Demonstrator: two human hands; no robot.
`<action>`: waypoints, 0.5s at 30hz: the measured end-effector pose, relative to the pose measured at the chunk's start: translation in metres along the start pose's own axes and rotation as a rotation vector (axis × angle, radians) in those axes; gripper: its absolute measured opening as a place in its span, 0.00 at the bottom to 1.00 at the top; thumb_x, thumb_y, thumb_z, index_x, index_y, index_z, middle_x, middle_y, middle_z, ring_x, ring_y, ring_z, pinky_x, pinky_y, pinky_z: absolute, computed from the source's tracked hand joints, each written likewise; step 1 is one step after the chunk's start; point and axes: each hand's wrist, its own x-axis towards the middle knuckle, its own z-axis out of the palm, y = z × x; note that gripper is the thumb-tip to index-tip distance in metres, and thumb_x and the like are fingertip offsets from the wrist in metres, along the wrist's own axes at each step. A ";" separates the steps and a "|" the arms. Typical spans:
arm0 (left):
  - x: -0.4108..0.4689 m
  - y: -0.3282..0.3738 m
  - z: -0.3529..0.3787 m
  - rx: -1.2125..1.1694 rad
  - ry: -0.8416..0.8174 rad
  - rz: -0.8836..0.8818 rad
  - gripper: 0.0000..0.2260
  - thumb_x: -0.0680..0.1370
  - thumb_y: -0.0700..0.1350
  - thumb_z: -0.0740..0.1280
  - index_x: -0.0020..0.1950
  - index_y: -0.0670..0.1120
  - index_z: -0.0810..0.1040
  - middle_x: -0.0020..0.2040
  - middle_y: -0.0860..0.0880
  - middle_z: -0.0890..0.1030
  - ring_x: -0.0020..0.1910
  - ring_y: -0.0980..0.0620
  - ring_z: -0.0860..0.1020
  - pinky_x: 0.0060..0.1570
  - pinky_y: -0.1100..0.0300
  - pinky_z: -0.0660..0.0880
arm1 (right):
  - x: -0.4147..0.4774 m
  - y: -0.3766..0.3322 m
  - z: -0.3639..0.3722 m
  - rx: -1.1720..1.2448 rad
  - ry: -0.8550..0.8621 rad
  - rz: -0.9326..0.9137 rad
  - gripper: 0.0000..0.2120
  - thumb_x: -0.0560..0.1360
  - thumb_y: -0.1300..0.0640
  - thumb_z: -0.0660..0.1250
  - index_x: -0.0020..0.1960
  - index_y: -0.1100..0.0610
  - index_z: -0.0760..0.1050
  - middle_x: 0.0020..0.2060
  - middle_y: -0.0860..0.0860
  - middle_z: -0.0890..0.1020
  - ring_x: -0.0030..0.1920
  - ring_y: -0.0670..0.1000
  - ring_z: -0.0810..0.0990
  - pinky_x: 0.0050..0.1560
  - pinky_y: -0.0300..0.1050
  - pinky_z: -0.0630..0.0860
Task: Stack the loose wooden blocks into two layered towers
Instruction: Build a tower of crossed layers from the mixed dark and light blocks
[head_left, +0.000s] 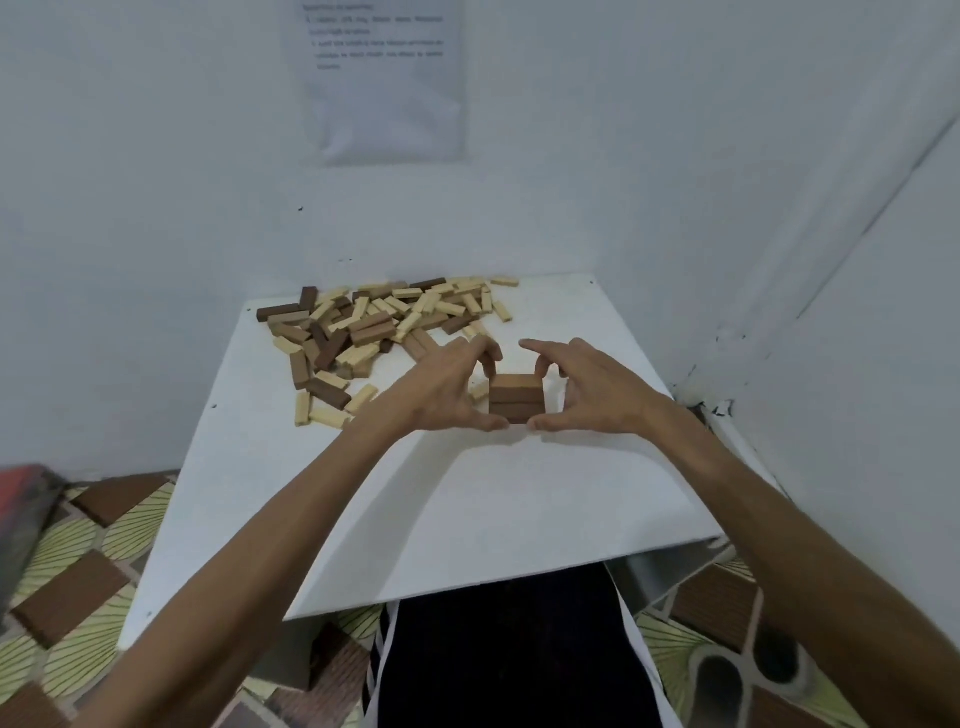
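Hands — left (447, 389), right (589, 389) — grip the block stack (517, 397) on a white table (467, 519) beside white walls (156, 208).

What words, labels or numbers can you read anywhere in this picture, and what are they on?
White paper sheet on the wall: several lines of print, all too blurred to read.
Loose light and dark wooden blocks and the small brown block stack: no lettering visible.

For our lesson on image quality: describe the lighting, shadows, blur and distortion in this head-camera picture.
Head view: soft, even light; the arms cast faint shadows on the white table; the wall notice is too blurred to read; the wide lens bows the table's edges.
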 end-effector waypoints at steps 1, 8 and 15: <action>0.010 0.004 0.003 -0.003 -0.014 0.013 0.35 0.66 0.62 0.79 0.66 0.53 0.67 0.56 0.59 0.76 0.52 0.55 0.70 0.51 0.55 0.71 | -0.003 0.007 -0.005 0.011 -0.004 0.016 0.47 0.68 0.34 0.76 0.79 0.34 0.54 0.60 0.34 0.73 0.57 0.41 0.67 0.52 0.46 0.72; 0.072 0.030 0.018 -0.022 -0.080 0.113 0.34 0.67 0.61 0.79 0.66 0.53 0.67 0.55 0.60 0.76 0.51 0.54 0.71 0.51 0.54 0.73 | -0.025 0.053 -0.031 0.028 0.057 0.119 0.47 0.68 0.33 0.77 0.79 0.38 0.57 0.60 0.34 0.73 0.61 0.42 0.68 0.59 0.46 0.72; 0.112 0.040 0.032 -0.012 -0.163 0.127 0.34 0.67 0.60 0.79 0.65 0.52 0.67 0.56 0.59 0.76 0.52 0.53 0.72 0.52 0.51 0.73 | -0.029 0.086 -0.037 0.096 0.086 0.194 0.45 0.68 0.36 0.78 0.78 0.36 0.60 0.59 0.34 0.74 0.57 0.31 0.66 0.58 0.41 0.69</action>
